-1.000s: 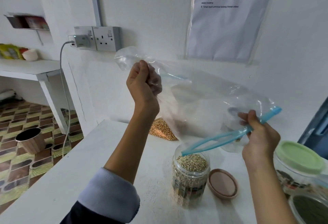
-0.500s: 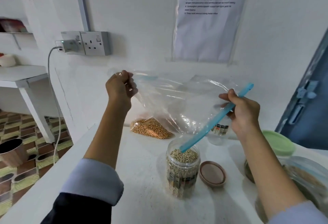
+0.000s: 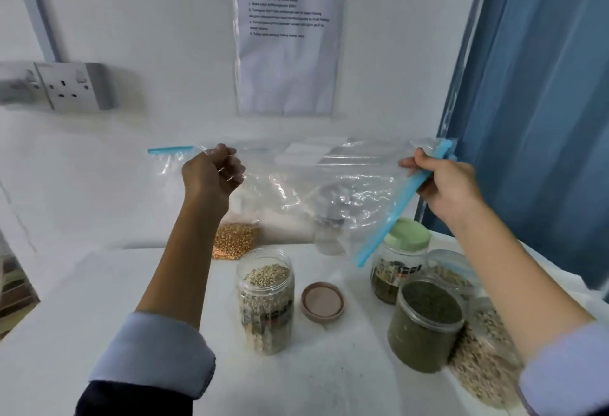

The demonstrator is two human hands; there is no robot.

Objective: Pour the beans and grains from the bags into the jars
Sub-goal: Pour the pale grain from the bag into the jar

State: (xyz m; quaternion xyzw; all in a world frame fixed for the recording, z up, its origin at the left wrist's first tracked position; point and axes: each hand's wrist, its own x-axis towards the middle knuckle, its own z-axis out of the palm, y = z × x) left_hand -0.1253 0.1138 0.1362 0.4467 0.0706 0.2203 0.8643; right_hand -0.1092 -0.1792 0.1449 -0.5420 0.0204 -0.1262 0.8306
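An empty clear zip bag (image 3: 316, 181) with a blue seal strip is stretched flat in the air above the table. My left hand (image 3: 211, 175) grips its left end in a fist. My right hand (image 3: 441, 181) pinches the blue strip at its right end. Below the bag stands an open jar (image 3: 266, 300) filled with pale grains, its brown lid (image 3: 322, 302) lying beside it on the white table (image 3: 329, 376). A bag of yellow corn kernels (image 3: 234, 240) leans against the wall behind my left arm.
At the right stand an open jar of green beans (image 3: 425, 326), a jar with a green lid (image 3: 400, 260) and a bag of pale grains (image 3: 484, 359). Another small clear jar (image 3: 328, 234) shows through the bag. A blue curtain (image 3: 543, 102) hangs at the right; a socket (image 3: 67, 86) is on the wall.
Both hands have moved apart and levelled, pulling the bag from a crumpled tilt into a flat horizontal stretch. The view has turned right, showing more jars.
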